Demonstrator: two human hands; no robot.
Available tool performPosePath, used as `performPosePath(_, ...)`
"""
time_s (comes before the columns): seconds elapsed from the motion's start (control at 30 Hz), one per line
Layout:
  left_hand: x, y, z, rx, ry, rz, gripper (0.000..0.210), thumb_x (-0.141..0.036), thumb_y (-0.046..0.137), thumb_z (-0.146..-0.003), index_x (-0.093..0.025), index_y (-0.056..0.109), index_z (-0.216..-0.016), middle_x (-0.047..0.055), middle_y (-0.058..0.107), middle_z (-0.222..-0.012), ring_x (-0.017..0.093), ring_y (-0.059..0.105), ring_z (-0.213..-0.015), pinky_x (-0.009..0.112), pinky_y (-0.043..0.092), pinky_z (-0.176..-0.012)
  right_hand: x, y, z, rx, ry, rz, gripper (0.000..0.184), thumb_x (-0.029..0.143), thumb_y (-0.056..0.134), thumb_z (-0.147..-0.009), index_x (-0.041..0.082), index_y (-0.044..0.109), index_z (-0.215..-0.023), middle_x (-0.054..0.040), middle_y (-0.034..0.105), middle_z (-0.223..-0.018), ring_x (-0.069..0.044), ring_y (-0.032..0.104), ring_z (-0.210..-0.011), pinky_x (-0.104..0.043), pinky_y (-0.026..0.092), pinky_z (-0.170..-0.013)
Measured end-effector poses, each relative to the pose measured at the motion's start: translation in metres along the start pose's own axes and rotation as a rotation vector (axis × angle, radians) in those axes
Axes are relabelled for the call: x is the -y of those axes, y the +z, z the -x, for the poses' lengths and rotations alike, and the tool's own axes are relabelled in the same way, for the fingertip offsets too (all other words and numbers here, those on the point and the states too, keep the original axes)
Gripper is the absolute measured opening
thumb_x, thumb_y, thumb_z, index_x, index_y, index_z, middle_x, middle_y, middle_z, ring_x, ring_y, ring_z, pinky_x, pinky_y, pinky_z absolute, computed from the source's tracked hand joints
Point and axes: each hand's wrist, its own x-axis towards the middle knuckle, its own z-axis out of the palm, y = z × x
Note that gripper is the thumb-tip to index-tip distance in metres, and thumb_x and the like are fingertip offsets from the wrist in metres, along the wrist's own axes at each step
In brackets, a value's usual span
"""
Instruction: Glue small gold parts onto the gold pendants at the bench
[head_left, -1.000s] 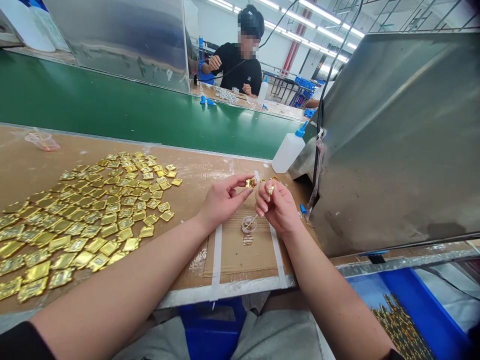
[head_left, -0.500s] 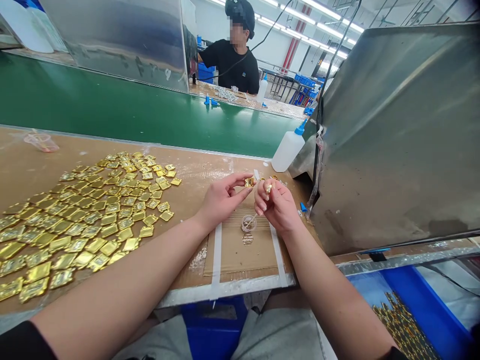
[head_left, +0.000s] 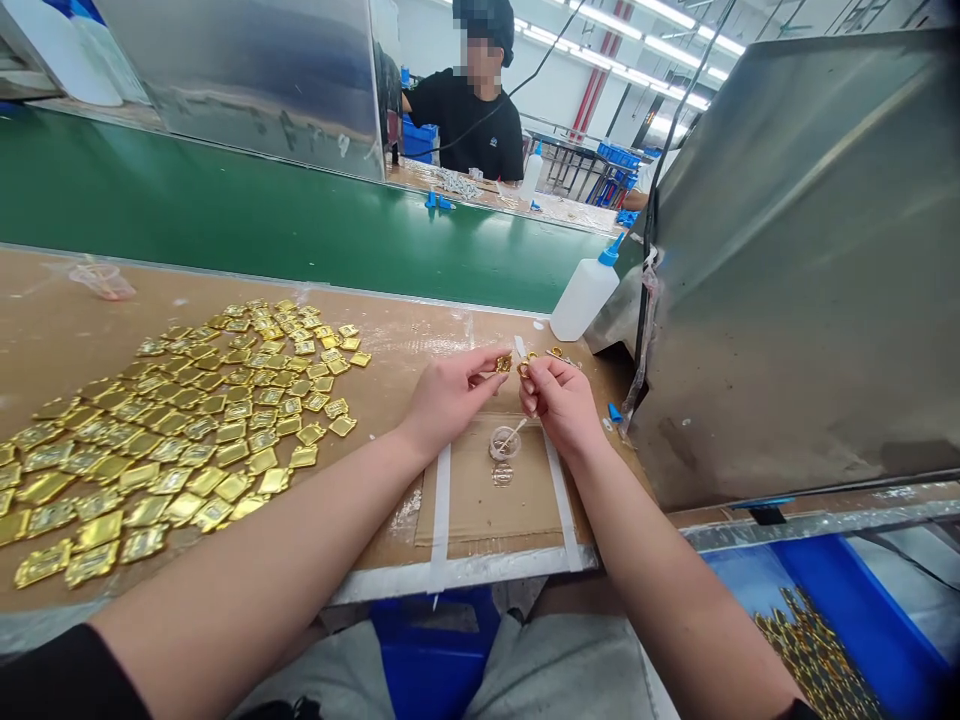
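My left hand point(head_left: 444, 398) pinches a small gold metal piece point(head_left: 504, 364) between thumb and fingertips above the cardboard pad. Just to its right, my right hand point(head_left: 561, 398) is closed on a small gold ring point(head_left: 523, 369). The two pieces are close together, with a narrow gap between them. Below the hands, a small clear cup point(head_left: 495, 446) with a thin white-tipped stick point(head_left: 513, 434) leaning in it rests on the cardboard pad point(head_left: 487, 520). A clear, embossed-looking piece point(head_left: 502, 475) lies in front of the cup.
Many gold rectangular plates point(head_left: 202, 428) cover the left of the table. Behind my right hand are more gold rings point(head_left: 556, 352) and a white squeeze bottle point(head_left: 585, 298). A green belt point(head_left: 300, 230) crosses behind; a metal panel point(head_left: 810, 280) stands right. A person point(head_left: 480, 130) sits opposite.
My right hand has turned and its fingertips have come up and away from the stick, bringing the gold ring beside the left hand's piece. The view has shifted slightly.
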Motion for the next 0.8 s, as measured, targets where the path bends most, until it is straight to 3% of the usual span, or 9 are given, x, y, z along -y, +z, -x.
performPosePath(0.1, -0.0002, 0.0006, 0.0008, 0.032, 0.043, -0.031, 0.033, -0.024, 0.071, -0.095, -0.026, 0.075, -0.127, 0.005, 0.081, -0.118, 0.022, 0.078, -0.106, 0.038, 0.063, -0.095, -0.0028, -0.0010, -0.0012, -0.012, 0.018, 0.050, 0.042, 0.052, 0.087, -0.080, 0.018, 0.064, -0.072, 0.0051, 0.055, -0.060, -0.005, 0.041, -0.046, -0.021, 0.027, -0.044)
performPosePath(0.5, 0.0011, 0.0029, 0.0012, 0.051, 0.079, -0.119, 0.032, -0.018, 0.066, -0.096, -0.028, 0.075, -0.126, 0.003, 0.082, -0.116, 0.020, 0.078, -0.101, 0.037, 0.062, -0.094, -0.0076, 0.0027, -0.0044, -0.047, 0.064, 0.077, 0.046, 0.054, 0.090, -0.075, 0.017, 0.064, -0.066, 0.0040, 0.056, -0.059, -0.005, 0.040, -0.043, -0.022, 0.027, -0.042)
performPosePath(0.8, 0.0013, 0.0078, 0.0020, 0.060, 0.062, -0.070, 0.036, -0.016, 0.065, -0.095, -0.023, 0.072, -0.130, 0.006, 0.081, -0.119, 0.020, 0.078, -0.107, 0.037, 0.063, -0.099, -0.0092, 0.0008, -0.0056, -0.092, 0.095, 0.082, 0.045, 0.053, 0.092, -0.071, 0.017, 0.065, -0.068, 0.0040, 0.057, -0.059, -0.005, 0.046, -0.044, -0.021, 0.032, -0.041)
